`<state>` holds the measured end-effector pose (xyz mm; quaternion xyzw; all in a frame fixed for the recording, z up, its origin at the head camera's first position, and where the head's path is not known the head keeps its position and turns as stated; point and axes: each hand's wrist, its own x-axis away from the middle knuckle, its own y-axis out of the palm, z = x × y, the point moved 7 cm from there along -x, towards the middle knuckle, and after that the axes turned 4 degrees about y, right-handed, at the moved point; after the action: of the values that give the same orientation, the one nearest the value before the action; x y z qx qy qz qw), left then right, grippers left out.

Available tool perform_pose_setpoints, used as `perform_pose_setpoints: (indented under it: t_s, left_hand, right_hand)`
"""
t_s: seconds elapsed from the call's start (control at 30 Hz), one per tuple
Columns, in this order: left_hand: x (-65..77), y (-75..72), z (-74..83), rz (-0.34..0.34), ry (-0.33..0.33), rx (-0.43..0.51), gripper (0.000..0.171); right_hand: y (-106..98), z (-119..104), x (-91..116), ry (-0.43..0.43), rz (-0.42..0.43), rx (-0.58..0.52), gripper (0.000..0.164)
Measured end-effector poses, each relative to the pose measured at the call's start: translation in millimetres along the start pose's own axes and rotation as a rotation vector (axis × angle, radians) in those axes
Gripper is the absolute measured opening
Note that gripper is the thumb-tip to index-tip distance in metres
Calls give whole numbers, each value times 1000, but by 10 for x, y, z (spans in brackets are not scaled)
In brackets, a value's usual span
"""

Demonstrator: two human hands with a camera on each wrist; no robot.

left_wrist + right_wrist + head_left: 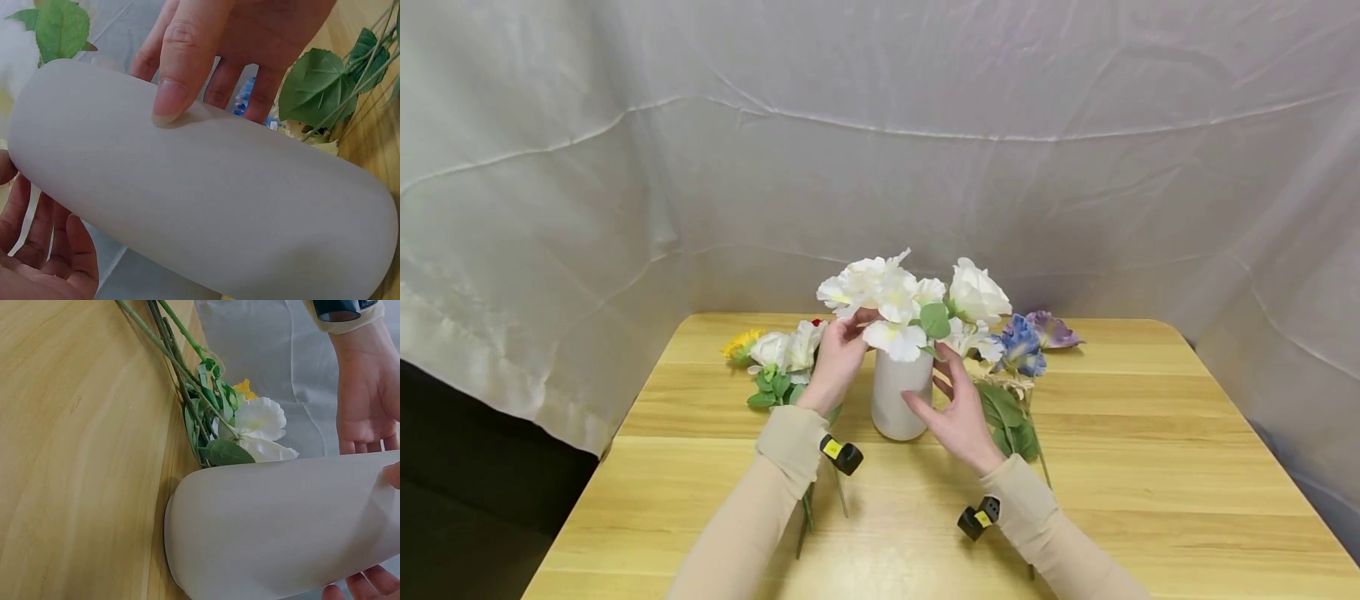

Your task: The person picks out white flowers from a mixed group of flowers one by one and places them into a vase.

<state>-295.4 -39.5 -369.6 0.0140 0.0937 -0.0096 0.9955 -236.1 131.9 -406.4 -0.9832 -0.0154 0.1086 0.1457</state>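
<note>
A white vase (901, 400) stands upright on the table, with white flowers (876, 287) and green leaves above its rim. My right hand (961, 408) holds the vase at its right side. Its thumb (172, 103) presses the vase's wall, and the other fingers reach round behind. My left hand (837, 358) is at the vase's upper left, beside the rim and under the white petals. In the left wrist view its fingers (37, 231) are bent next to the vase. Petals hide its fingertips in the head view, so whether it pinches a stem does not show.
Left of the vase lie a yellow flower (742, 343), white flowers (775, 350) and green leaves. To the right lie a blue flower (1021, 346), a purple flower (1052, 330) and large leaves (1011, 417). Stems reach toward the near edge. A grey curtain (925, 192) hangs behind the wooden table (1150, 467).
</note>
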Motion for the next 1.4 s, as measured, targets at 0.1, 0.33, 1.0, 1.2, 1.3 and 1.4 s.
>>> perform_pose_setpoints:
  t_s: [0.1,0.33,1.0,1.2,1.3,1.4]
  left_hand:
    - [23,-16,-47,-8,-21,29,25]
    - [106,-31,-93,-7,-47,59,33]
    - [322,-19,-177,-114,43,-168,40]
    - [251,57,-165,-182,37,-244,46]
    - [203,86,-172,-201,37,-279,46]
    - [155,111,-194,-215,37,-317,46]
  right_hand:
    - [1,18,4,7,2,7,82]
    - [-13,64,0,3,41,24,78]
    - [-35,50,33,-14,124,78,75]
    - [-71,39,55,-37,144,67,68]
    - [-88,32,79,-61,156,60,65]
    - [-100,29,110,-88,169,63,63]
